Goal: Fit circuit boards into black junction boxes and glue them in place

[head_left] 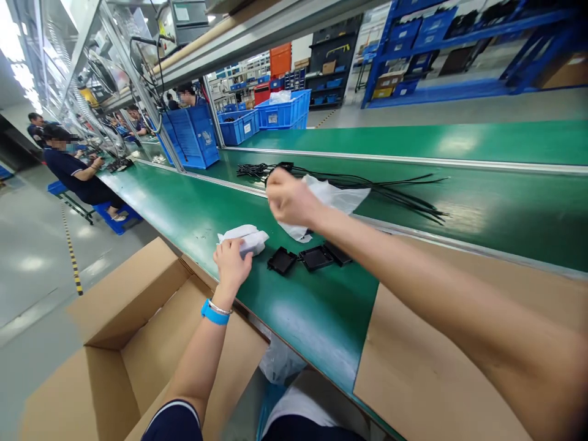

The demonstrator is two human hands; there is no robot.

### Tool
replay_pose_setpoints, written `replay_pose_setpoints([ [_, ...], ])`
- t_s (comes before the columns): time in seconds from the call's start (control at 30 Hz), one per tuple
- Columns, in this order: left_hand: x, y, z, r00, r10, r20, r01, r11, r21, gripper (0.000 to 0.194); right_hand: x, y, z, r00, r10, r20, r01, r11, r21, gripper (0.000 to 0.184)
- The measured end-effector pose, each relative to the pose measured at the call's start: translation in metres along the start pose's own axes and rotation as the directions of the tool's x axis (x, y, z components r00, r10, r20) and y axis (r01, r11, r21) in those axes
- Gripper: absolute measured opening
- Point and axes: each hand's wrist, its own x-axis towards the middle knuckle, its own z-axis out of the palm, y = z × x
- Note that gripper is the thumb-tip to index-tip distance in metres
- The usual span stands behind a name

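My left hand (233,264) grips a packet wrapped in white sheet (245,237), which rests on the green bench top (197,214). My right hand (289,199) is lifted over the far side of the bench, its fingers curled closed. Whatever those fingers hold, if anything, cannot be made out. Behind that hand lies a bundle of long black cables (395,195), with a white wrapping sheet (346,197) partly under my right forearm. Between my hands and closer to me sit black plastic housings (316,258), open side up; my right arm partly covers one.
An open cardboard box (133,306) stands at the left below the bench edge. Flat cardboard (413,349) covers the bench at right. A metal rail (399,160) runs along the bench. Blue bins (282,110) stand beyond. A co-worker (78,165) sits farther left.
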Motion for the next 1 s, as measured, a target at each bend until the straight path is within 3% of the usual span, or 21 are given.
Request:
replay_pose_setpoints([
  [0.1,-0.02,-0.015,-0.011,0.993,0.092,0.068,-0.092,0.996,-0.011,0.025,-0.026,0.003,0.055,0.961,0.01,0.277,-0.02,0.999,0.032,0.008],
  [0.2,-0.045,-0.02,-0.011,0.986,0.145,0.078,-0.142,0.989,-0.045,0.005,-0.037,0.005,0.089,0.873,0.025,0.487,-0.046,0.998,0.032,0.009],
  [0.27,-0.056,-0.021,-0.008,0.994,0.108,0.026,-0.107,0.993,-0.052,0.009,-0.037,0.004,0.102,0.811,0.027,0.584,-0.052,0.998,0.026,0.022],
  [0.33,-0.062,-0.022,-0.004,0.998,0.047,-0.03,-0.048,0.998,-0.051,0.034,-0.033,0.001,0.112,0.757,0.031,0.652,-0.057,0.998,0.019,0.032],
  [0.43,-0.06,-0.025,0.003,0.997,-0.039,-0.068,0.035,0.998,-0.055,0.072,-0.024,-0.006,0.118,0.73,0.057,0.681,-0.078,0.997,0.001,0.029],
  [0.57,-0.05,-0.028,0.008,0.981,-0.186,-0.058,0.172,0.967,-0.187,0.084,-0.015,-0.011,0.11,0.79,0.03,0.612,-0.063,0.997,0.032,0.024],
  [0.63,-0.046,-0.03,0.01,0.979,-0.197,-0.052,0.18,0.956,-0.232,0.076,-0.014,-0.01,0.101,0.796,-0.021,0.605,-0.031,0.997,0.076,0.02],
  [0.77,-0.046,-0.03,0.012,0.995,-0.092,-0.05,0.076,0.964,-0.257,0.044,-0.016,-0.003,0.094,0.756,-0.034,0.654,-0.046,0.993,0.104,0.022],
  [0.87,-0.051,-0.029,0.012,0.999,-0.019,-0.05,0.005,0.966,-0.258,0.035,-0.016,0.001,0.105,0.722,0.044,0.69,-0.111,0.992,0.053,0.03],
  [1.0,-0.058,-0.027,0.004,0.999,0.046,-0.021,-0.05,0.969,-0.242,0.031,-0.014,-0.003,0.126,0.626,0.073,0.776,-0.157,0.987,0.033,0.031],
])
